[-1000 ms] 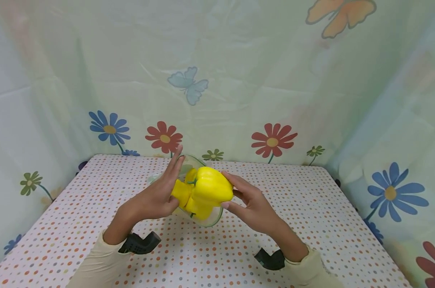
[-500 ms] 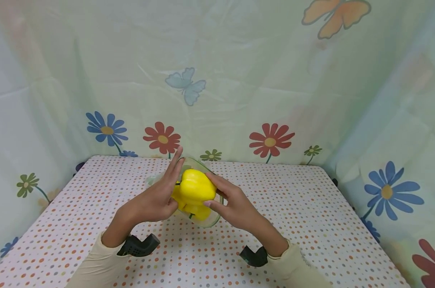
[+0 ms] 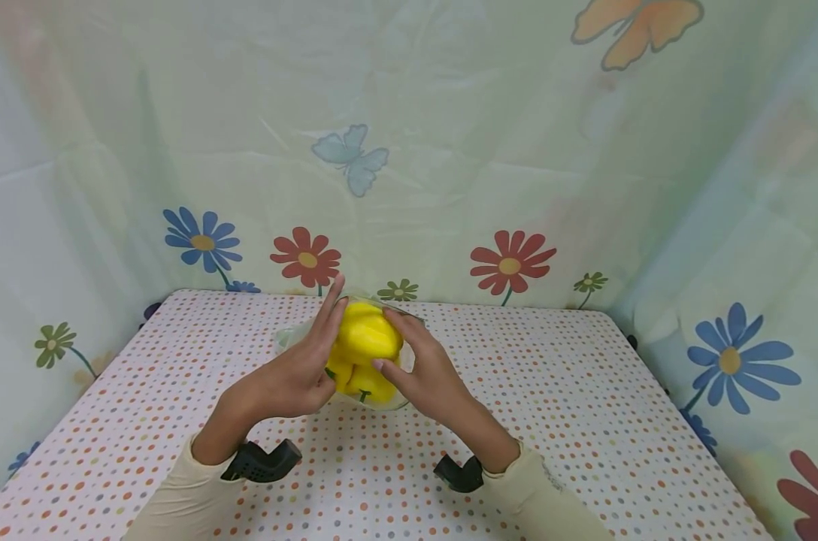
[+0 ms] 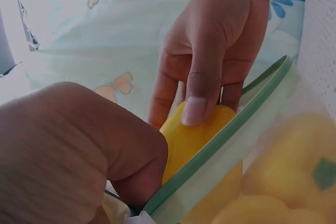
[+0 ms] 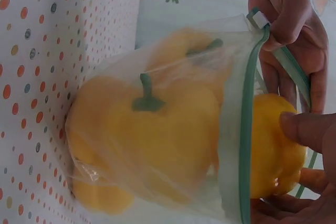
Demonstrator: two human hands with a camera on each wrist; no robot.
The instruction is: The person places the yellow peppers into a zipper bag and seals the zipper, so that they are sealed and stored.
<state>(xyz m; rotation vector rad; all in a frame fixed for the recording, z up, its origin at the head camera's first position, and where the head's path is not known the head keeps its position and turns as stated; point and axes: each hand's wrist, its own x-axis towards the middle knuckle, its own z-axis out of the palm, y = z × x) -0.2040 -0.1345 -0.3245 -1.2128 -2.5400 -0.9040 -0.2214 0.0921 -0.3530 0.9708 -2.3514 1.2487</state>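
Note:
My right hand (image 3: 436,376) holds a yellow bell pepper (image 3: 367,332), thumb on its near side and fingers over the far side. That pepper is partly inside the mouth of a clear zip bag (image 5: 233,156) with a green zip edge (image 5: 245,124). Several more yellow bell peppers (image 5: 168,135) with green stems show through the film. My left hand (image 3: 290,376) grips the bag's mouth at the left, by the white slider (image 5: 260,20); its thumb is bent at the edge and its other fingers extend along the opening.
The bag rests on a table (image 3: 355,481) with a dotted white cover. A curtain (image 3: 449,150) printed with flowers and butterflies hangs behind and at both sides. Black wrist cameras (image 3: 263,461) sit on both forearms.
My right hand has moved left with the pepper, from the bag's right side into its mouth, above the other peppers. My left hand has stayed nearly still at the bag's edge.

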